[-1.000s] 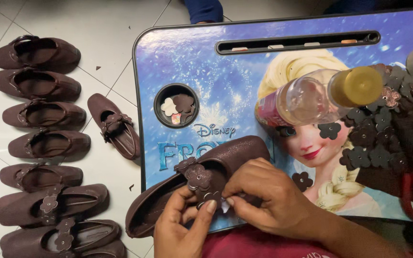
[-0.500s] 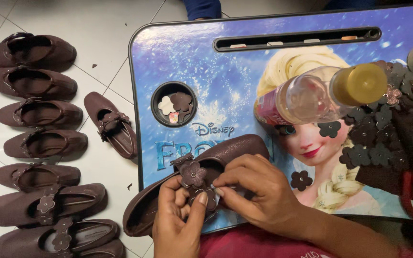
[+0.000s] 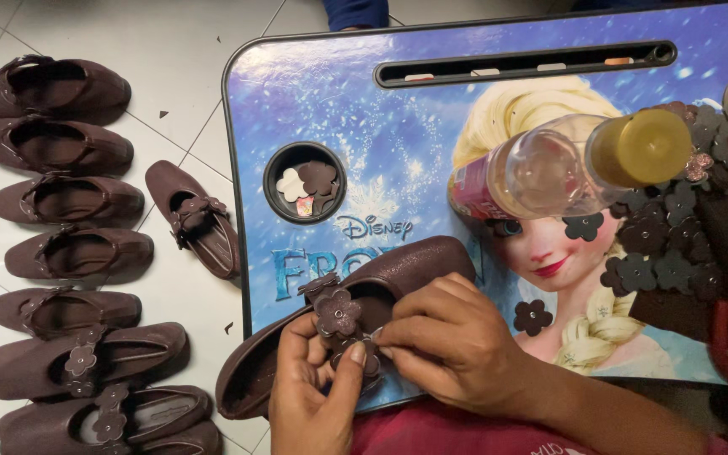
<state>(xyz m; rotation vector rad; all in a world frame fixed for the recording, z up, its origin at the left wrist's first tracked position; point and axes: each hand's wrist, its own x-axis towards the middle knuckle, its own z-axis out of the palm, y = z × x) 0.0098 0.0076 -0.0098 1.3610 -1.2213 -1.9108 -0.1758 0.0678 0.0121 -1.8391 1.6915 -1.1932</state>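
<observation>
A dark brown flat shoe (image 3: 406, 271) lies slantwise over the front left edge of a blue printed lap table (image 3: 398, 143). My left hand (image 3: 309, 392) and my right hand (image 3: 457, 341) meet over the shoe's strap. Both pinch and press brown flower-shaped pieces (image 3: 337, 313) onto that strap. My left thumb lies on the lower flower. The shoe's heel end (image 3: 242, 383) hangs off the table toward the floor.
Several brown shoes (image 3: 61, 202) lie in a column on the tiled floor at left, and one more shoe (image 3: 195, 219) rests beside the table. A clear bottle with a yellow cap (image 3: 566, 164) lies on the table. Loose flower pieces (image 3: 676, 244) pile at right; a few sit in the round cup hole (image 3: 305, 181).
My fingers have shifted on the strap, pressing the flower pieces down more closely. The view has drifted slightly. The shoe stays where it was.
</observation>
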